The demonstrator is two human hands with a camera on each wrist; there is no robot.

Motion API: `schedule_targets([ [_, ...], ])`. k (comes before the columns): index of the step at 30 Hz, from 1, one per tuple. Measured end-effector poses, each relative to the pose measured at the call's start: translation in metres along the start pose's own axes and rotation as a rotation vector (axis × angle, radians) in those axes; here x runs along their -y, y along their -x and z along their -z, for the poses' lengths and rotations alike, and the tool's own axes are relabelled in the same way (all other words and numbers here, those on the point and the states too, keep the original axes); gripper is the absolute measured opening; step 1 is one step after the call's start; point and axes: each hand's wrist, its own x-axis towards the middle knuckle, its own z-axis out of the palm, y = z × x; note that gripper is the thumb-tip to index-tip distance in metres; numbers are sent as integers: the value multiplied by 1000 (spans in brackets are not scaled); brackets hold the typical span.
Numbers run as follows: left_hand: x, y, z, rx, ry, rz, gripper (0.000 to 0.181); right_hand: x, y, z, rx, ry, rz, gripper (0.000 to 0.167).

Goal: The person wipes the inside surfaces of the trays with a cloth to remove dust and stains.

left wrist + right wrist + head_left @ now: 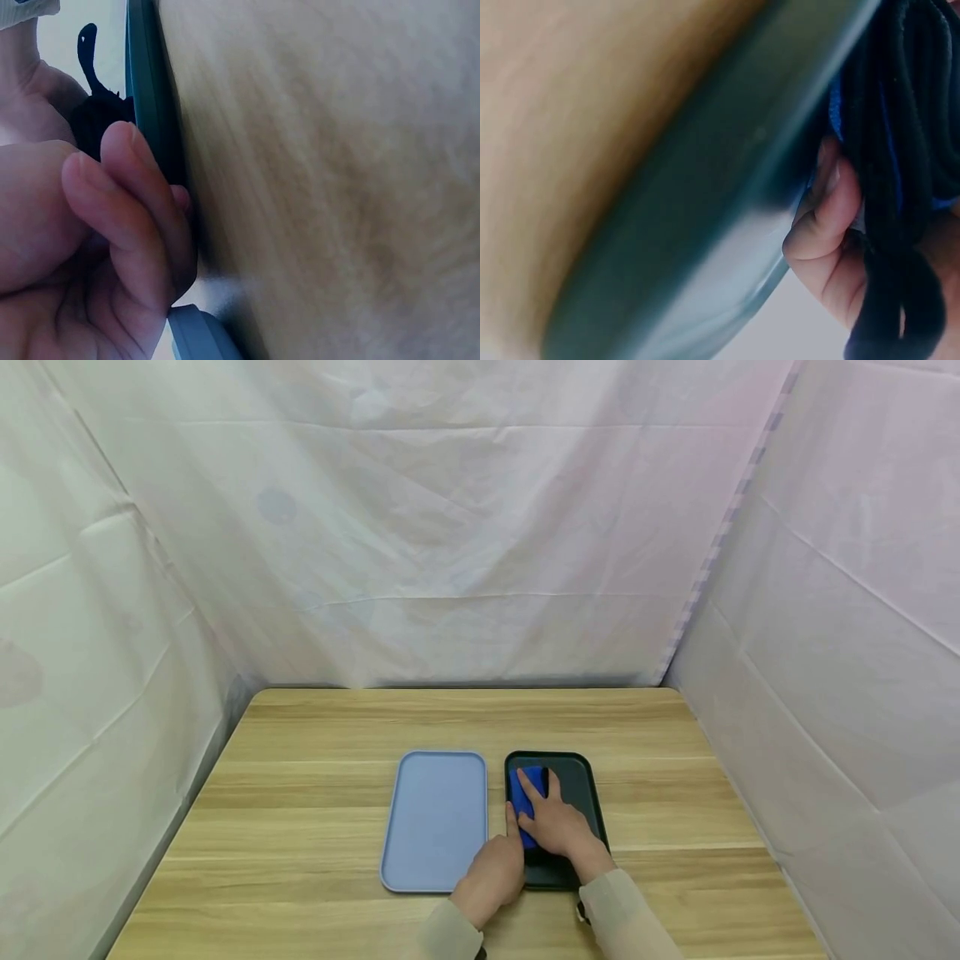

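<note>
As the right hand (558, 827) grasps the folded blue cloth (535, 777) inside the dark green tray (576, 781), its fingers hide much of the fabric. The left hand (497, 867) lies at that tray's left rim, forefinger straight; whether its grip clasps anything, I can't tell. Just beside, on the wooden surface (300, 810), the left wrist blocks a light-blue tray's (435, 818) near corner. White curtains (465, 527) stand behind.

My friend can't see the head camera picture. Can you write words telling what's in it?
A person's right hand rests, fingers spread, on a blue cloth in a dark tray, while the left hand points a finger at the tray's left edge. A light blue tray lies to the left on a wooden table, with white curtains around.
</note>
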Motion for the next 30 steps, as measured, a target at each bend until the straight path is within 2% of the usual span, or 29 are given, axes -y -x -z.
schedule_targets([
  [13,0,-2,2,28,20,28,98,-1,9,-5,-7,1,16,75],
  [30,0,0,2,4,29,-7,102,0,18,-10,-40,19,7,75],
])
